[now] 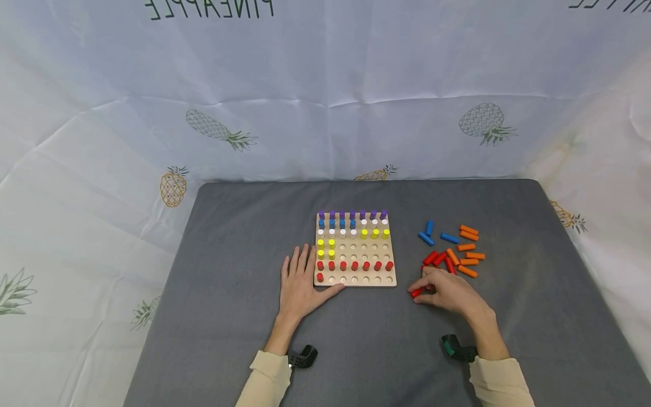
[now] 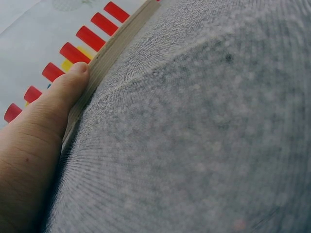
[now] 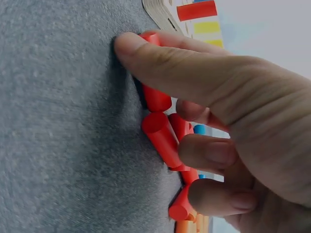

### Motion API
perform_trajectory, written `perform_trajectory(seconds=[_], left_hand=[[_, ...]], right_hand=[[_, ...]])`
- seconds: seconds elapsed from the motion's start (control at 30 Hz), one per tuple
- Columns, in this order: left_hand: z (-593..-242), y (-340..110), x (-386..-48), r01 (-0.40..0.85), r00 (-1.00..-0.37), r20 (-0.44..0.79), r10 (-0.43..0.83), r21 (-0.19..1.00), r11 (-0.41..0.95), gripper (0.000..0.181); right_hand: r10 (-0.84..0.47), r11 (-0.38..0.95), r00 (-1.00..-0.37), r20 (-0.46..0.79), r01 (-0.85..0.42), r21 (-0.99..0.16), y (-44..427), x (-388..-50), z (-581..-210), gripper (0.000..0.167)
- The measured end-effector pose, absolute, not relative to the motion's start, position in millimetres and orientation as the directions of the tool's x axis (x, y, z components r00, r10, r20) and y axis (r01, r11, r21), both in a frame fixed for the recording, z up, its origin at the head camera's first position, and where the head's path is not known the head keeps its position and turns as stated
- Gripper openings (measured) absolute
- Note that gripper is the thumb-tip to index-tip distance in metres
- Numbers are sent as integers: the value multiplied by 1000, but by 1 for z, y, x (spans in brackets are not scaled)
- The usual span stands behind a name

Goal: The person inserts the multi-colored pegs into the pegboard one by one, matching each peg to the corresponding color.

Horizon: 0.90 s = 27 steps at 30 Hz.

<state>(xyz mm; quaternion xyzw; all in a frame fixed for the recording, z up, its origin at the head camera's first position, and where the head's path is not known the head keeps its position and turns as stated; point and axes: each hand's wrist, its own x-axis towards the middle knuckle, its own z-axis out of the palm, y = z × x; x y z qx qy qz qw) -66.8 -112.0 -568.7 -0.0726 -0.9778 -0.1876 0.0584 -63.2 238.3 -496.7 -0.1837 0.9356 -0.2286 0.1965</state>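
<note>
A wooden pegboard (image 1: 359, 259) lies on the grey-covered table, with rows of purple, blue, white, yellow and red pegs standing in its holes. Against its left side rests my left hand (image 1: 300, 288), fingers straight, thumb along the front edge. The left wrist view shows that thumb (image 2: 58, 104) at the board's side, below a row of red pegs. My right hand (image 1: 450, 290) pinches a red peg (image 3: 156, 94) between thumb and index finger, low over the cloth to the right of the board. Other loose red pegs (image 3: 163, 141) lie just under its curled fingers.
Beyond my right hand lie several loose orange pegs (image 1: 466, 247) and a few blue pegs (image 1: 426, 238). A white curtain (image 1: 325, 135) printed with pineapples hangs behind the table (image 1: 244, 237).
</note>
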Motion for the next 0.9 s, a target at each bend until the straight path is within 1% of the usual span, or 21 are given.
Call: perform_trajectory(seconds=[0.17, 0.5, 0.7, 0.9], left_hand=[[-568, -112, -66, 162, -983, 136, 120, 364, 917, 121], [-566, -111, -66, 159, -984, 130, 119, 354, 922, 120], [-566, -111, -66, 160, -984, 127, 122, 358, 920, 120], [-565, -112, -66, 160, -985, 123, 122, 372, 914, 120]], right_hand=[[-424, 831, -874, -237, -271, -486, 236, -63, -498, 21], [-398, 817, -907, -134, -285, -501, 235, -60, -495, 20], [-337, 817, -940, -61, -260, -514, 232, -54, -500, 19], [-283, 800, -959, 25, -250, -545, 225, -48, -507, 19]])
